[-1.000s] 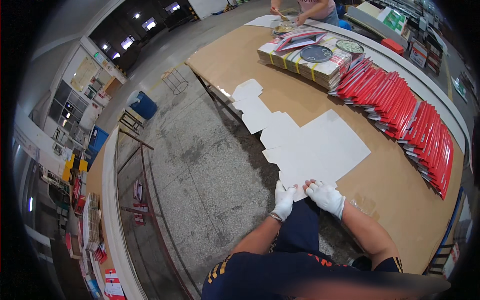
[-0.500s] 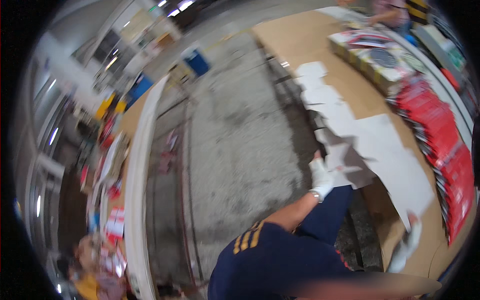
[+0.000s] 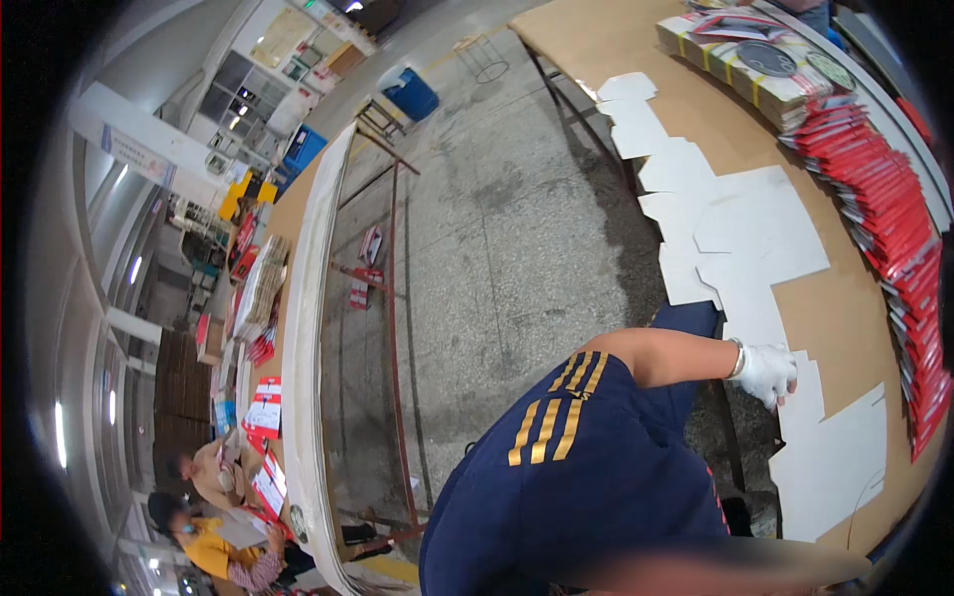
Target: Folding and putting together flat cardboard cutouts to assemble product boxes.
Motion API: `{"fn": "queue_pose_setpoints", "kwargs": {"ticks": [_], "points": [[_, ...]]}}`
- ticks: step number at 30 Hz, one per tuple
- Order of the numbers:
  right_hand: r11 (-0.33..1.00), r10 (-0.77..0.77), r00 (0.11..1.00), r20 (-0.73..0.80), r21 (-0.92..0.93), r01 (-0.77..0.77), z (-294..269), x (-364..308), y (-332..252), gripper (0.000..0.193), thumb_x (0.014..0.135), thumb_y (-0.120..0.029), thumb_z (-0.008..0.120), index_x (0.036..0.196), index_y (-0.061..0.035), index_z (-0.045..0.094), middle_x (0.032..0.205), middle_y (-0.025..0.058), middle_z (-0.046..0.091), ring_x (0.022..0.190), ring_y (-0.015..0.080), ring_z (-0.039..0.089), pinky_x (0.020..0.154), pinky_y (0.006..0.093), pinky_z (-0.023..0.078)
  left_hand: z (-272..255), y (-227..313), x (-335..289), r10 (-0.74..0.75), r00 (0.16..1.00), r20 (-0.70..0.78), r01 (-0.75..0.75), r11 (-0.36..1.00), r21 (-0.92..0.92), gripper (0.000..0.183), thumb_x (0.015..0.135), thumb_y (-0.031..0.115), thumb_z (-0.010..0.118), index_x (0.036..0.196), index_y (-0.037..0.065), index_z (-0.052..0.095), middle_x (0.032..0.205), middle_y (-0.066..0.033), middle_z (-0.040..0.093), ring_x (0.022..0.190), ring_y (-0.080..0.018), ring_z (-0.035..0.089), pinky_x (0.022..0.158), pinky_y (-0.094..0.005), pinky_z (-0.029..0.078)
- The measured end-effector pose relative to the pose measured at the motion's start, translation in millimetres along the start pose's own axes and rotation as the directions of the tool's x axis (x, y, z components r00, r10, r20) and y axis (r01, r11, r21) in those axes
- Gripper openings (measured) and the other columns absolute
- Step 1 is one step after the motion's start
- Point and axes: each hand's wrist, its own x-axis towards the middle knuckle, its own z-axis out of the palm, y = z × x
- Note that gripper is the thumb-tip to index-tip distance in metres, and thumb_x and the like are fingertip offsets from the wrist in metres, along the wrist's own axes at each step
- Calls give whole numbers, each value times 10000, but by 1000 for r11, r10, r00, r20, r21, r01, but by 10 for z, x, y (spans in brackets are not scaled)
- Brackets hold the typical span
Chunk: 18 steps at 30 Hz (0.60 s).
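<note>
My left hand (image 3: 765,373), in a white glove with bare fingertips, reaches across to a flat white cardboard blank (image 3: 835,467) on the brown-covered bench. Its fingers are bent together at the blank's upper part, seemingly gripping it; the underside of the grip is hidden. Further along the bench, more white die-cut cardboard blanks (image 3: 760,219) lie overlapping in a row, their notched edges along the bench's near side. My right hand is out of view.
Red packages (image 3: 884,219) lie fanned along the bench's right side, beyond them a strapped stack (image 3: 740,65). Left, across the concrete floor (image 3: 477,228), stands a long white-edged table (image 3: 308,268) with two people (image 3: 204,536) beside it. A blue barrel (image 3: 410,94) stands far off.
My left hand has moved right and nearer, from a lifted flap to the blank. The lifted blank now lies flat. My right hand has left the view, and the view has shifted.
</note>
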Motion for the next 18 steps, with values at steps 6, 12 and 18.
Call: {"fn": "queue_pose_setpoints", "kwargs": {"ticks": [6, 12, 18], "points": [[975, 58, 977, 206, -222, -11, 61, -351, 141, 405, 809, 71, 537, 1204, -5, 586, 1201, 148, 587, 1117, 278, 541, 1009, 395, 390, 205, 133, 52, -303, 950, -71, 312, 921, 234, 140, 795, 138, 586, 882, 39, 634, 1153, -133, 558, 982, -314, 550, 824, -419, 469], [931, 254, 958, -133, -234, -280, 246, -60, -132, 596, 735, -159, 762, 1285, -94, 542, 917, 73, 604, 815, 222, 540, 773, 338, 467, 237, 456, 256, 310, 939, 148, -290, 946, -143, 319, 677, 78, 674, 989, 40, 619, 1097, -84, 611, 1126, -293, 517, 1012, -447, 371], [674, 617, 772, -153, -404, -618, 246, 235, -265, 702, 736, -239, 779, 1350, -85, 476, 844, 64, 571, 711, 180, 492, 672, 315, 451, 796, 687, 480, -27, 1000, 13, 25, 992, 125, 425, 766, 167, 653, 1163, 60, 546, 1278, -109, 508, 1262, -332, 391, 1058, -532, 248]]}}
